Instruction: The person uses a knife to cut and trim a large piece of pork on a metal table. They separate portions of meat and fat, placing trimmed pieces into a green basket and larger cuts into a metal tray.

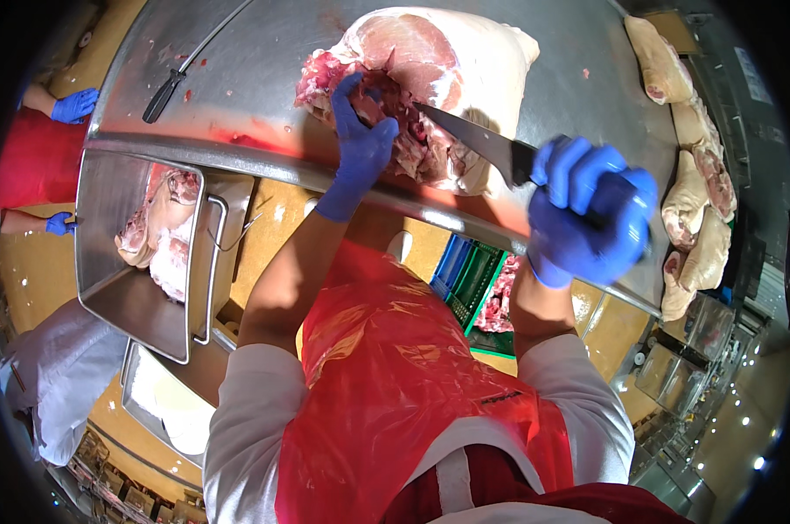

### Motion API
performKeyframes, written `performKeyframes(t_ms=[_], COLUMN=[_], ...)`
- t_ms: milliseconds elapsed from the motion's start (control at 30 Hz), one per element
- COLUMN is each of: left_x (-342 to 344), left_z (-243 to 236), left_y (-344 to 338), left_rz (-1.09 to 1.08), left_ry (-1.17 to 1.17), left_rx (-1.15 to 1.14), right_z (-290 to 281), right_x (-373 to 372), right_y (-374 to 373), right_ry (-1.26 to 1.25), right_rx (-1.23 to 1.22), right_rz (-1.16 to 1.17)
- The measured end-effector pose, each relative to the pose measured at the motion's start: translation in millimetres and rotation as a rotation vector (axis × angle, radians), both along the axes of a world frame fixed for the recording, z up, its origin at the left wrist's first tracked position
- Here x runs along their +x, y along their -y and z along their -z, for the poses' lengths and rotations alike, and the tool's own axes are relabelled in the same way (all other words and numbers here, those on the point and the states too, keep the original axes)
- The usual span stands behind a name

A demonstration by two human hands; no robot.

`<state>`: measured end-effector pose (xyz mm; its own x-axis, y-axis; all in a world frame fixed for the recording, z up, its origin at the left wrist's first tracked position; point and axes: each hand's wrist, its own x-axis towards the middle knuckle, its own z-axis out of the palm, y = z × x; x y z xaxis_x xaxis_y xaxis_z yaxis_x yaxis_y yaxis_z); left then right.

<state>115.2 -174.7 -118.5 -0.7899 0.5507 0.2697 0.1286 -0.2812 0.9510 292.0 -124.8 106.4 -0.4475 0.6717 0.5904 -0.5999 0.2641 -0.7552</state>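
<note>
A large cut of pork (491, 61) with pale skin lies on the steel table, its red, ragged cut side towards me. My left hand (360, 153), in a blue glove, is closed on the loose red meat at that side, with thumb and forefinger apart around it; the other fingertips are hidden. My right hand (591, 210), gloved in blue too and slightly blurred, is wrapped round the handle of a butcher's knife (478, 138). The blade points left, its tip at the torn red meat just right of my left hand.
A honing steel (163, 96) with a black handle lies at the table's left. Several pork legs (683, 210) line the right edge. A steel meat cart (137, 306) stands lower left, with a co-worker's gloved hand (60, 224) beside it. Green crates (478, 275) with meat scraps sit below the table.
</note>
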Motion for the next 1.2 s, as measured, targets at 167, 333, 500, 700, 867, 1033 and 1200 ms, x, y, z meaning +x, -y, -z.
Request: performKeyframes(t_ms=[167,333,500,700,867,1033,1200], left_x=[2.2,9.2,19.9,0.6,11.1,20.6,33.3], left_z=[-10.8,-9.3,-21.2,-13.1,0.5,-6.4,-8.5], left_y=[3.5,2.3,6.0,14.6,26.8,25.8,34.6], left_rz=[0.003,0.118,0.005,0.114,0.075,-0.004,-0.004], left_ry=[-0.193,0.062,-0.192,0.105,0.066,0.006,0.013], left_rx=[-0.048,0.049,-0.059,0.023,0.208,0.134,0.183], right_z=[17.6,25.3,41.4,23.4,-5.7,42.5,85.5], right_x=[-10.0,8.2,20.0,41.9,38.3,26.2,77.4], right_y=[1.9,46.2,20.4,6.6,3.7,3.9,9.1], right_ry=[0.113,0.257,0.237,0.368,0.172,0.253,0.258], right_rx=[-0.116,0.071,0.304,0.530,0.713,0.645,0.769], right_rz=[0.007,0.007,-0.243,-0.532,-0.625,-0.523,-0.631])
